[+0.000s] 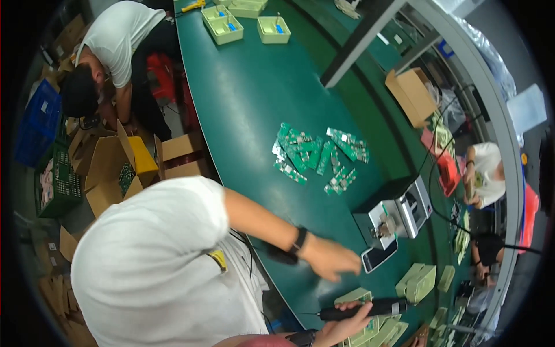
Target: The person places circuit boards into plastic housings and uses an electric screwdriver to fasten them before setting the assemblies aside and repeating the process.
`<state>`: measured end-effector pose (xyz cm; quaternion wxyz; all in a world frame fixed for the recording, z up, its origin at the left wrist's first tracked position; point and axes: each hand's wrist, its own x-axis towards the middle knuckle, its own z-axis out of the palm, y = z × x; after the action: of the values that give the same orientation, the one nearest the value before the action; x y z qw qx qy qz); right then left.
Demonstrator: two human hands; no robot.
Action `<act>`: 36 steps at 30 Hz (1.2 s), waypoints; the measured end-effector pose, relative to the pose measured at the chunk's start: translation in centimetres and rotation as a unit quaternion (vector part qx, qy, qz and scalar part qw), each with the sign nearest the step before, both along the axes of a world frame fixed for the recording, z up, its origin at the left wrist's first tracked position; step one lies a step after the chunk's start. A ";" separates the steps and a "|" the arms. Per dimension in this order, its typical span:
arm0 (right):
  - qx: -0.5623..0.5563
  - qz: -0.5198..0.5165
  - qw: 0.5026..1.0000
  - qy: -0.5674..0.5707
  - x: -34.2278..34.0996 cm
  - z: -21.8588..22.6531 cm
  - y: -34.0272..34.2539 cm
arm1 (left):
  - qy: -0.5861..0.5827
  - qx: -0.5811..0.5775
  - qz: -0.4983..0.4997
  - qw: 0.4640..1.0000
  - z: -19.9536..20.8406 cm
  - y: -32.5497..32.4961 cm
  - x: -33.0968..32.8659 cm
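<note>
My left hand (328, 257) reaches over the green table, fingers stretched out and slightly blurred, with nothing seen in it. Its fingertips are close to a phone (380, 257) lying flat. A dark band circles that wrist. Lower down, my right hand (341, 327) grips a black electric screwdriver (364, 309), its thin bit pointing left. Pale green plastic housings (381, 334) lie beneath and beside this hand; the screwdriver partly covers them. Beyond the phone stands a black and silver machine (393, 214), seemingly a screw feeder.
Several green circuit boards (321, 151) lie loosely piled on the green table (243, 104). Pale green housings with blue parts (224, 28) sit at the far end. A grey metal post (361, 43) rises behind. At left, another person (118, 46) bends over cardboard boxes (110, 168).
</note>
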<state>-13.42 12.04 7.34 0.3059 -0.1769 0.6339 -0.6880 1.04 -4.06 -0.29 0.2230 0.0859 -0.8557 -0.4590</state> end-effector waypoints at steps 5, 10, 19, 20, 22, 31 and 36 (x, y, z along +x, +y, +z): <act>0.083 0.073 0.980 0.168 -2.6 -6.1 -6.3 | 0.010 -0.136 0.462 0.876 4.6 -11.1 23.7; 0.211 0.001 0.902 0.377 -5.2 -7.2 -5.0 | -0.187 -0.278 0.696 0.635 2.3 -23.3 47.7; 0.293 -0.090 0.763 0.569 0.8 -2.6 -5.8 | -0.317 -0.156 0.802 0.482 -1.6 -29.1 71.1; 0.329 -0.098 0.754 0.559 1.7 -1.5 -6.2 | -0.325 -0.137 0.786 0.508 -1.1 -29.5 71.1; 0.409 -0.108 0.728 0.540 3.1 1.0 -6.1 | -0.335 -0.104 0.768 0.536 -0.5 -29.3 70.2; 0.118 0.167 0.770 0.604 8.7 1.7 -14.2 | -0.303 -0.165 0.760 0.551 -1.9 -28.8 71.5; -0.124 0.319 0.675 0.654 18.8 4.1 -22.9 | -0.270 -0.151 0.780 0.544 0.0 -26.9 67.9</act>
<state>5.38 -10.83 11.40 -0.0104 -0.8092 0.4864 -0.3293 68.91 -30.92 -0.28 0.2612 0.8045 -0.5279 0.0771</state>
